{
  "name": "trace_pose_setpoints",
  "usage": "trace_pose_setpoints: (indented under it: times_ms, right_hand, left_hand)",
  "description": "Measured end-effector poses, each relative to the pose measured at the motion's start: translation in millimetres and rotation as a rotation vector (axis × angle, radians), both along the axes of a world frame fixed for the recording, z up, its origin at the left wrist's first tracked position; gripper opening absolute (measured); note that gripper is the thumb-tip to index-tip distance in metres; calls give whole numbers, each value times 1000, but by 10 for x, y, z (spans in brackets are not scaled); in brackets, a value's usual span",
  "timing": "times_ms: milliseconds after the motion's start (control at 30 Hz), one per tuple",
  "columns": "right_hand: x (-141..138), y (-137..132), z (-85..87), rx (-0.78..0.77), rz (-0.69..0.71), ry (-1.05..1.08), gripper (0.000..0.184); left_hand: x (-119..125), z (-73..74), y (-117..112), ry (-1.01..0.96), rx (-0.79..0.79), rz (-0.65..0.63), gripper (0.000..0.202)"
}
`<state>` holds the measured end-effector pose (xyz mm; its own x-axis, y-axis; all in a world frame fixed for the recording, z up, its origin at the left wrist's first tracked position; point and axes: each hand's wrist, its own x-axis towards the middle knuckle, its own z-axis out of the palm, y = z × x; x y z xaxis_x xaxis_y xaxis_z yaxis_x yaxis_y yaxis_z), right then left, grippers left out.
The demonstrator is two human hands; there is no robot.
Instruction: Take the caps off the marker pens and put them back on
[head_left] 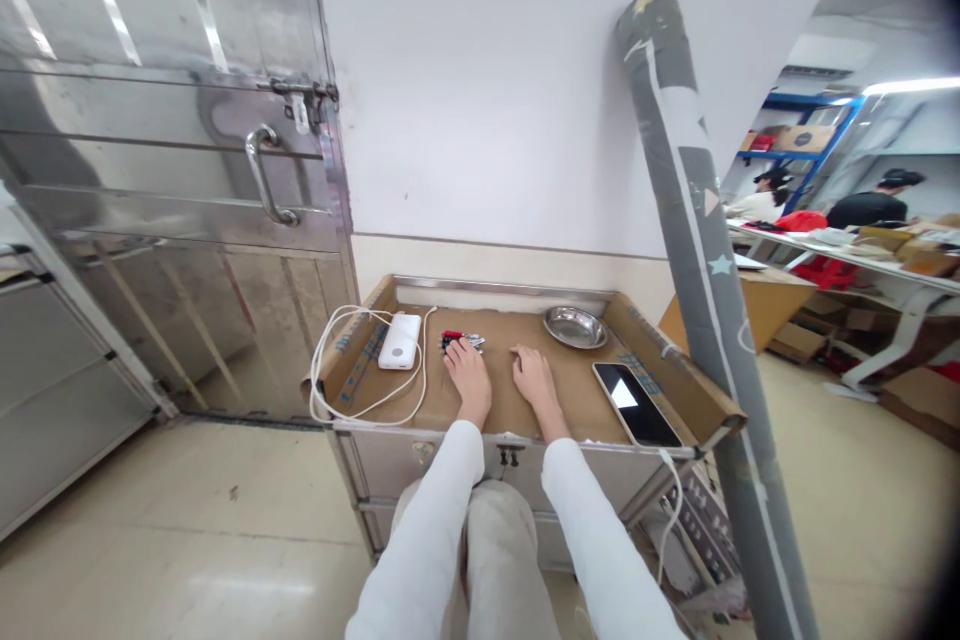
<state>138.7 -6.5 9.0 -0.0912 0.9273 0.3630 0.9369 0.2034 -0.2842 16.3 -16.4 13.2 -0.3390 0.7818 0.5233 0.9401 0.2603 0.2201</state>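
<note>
A small pile of slim red, black and silvery pieces, too small to name surely, lies on the cardboard-covered top of a cart. My left hand reaches over the near side of this pile, its fingers spread and touching the pieces; I see nothing lifted. To the right, my right hand rests low over the cardboard with fingers loosely bent and apart, nothing visible in them. A shallow round metal dish stands behind and right of it. Left of the pile lies a white power bank with a white cable.
A phone lies at the cart's right front, a white cable hanging below. A long grey patterned roll leans against the wall by the cart's right side. A metal door stands left. Two people sit at tables far right.
</note>
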Motion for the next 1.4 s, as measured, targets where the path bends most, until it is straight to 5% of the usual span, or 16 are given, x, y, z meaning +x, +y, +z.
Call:
trace_pose_setpoints:
  times_ms: [367, 833, 1400]
  right_hand:
    - [4, 30, 3, 25, -14, 23, 32]
    - [-1, 15, 24, 28, -6, 37, 34]
    - [14, 25, -5, 47, -8, 71, 32]
  left_hand:
    - [0, -36, 25, -63, -48, 20, 44]
    - [18, 77, -49, -7, -17, -110, 30]
    - [29, -51, 24, -32, 9, -50, 42]
